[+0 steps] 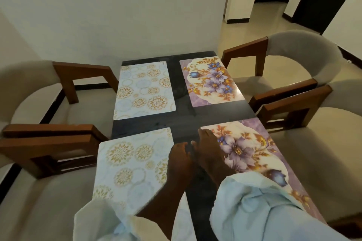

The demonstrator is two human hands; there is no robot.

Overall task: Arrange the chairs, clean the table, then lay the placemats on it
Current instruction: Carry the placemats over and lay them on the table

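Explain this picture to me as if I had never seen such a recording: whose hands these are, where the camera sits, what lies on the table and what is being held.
There is no machine here. A person wears one camera on the head, looking forward and down, so you see their own arms in pale sleeves. The dark table carries four placemats: two pale ones with gold circles, far left and near left, and two with purple flowers, far right and near right. The left hand rests at the inner edge of the near left mat; the right hand lies on the near right mat. Neither clearly grips anything. Grey chairs with wooden arms stand on both sides.
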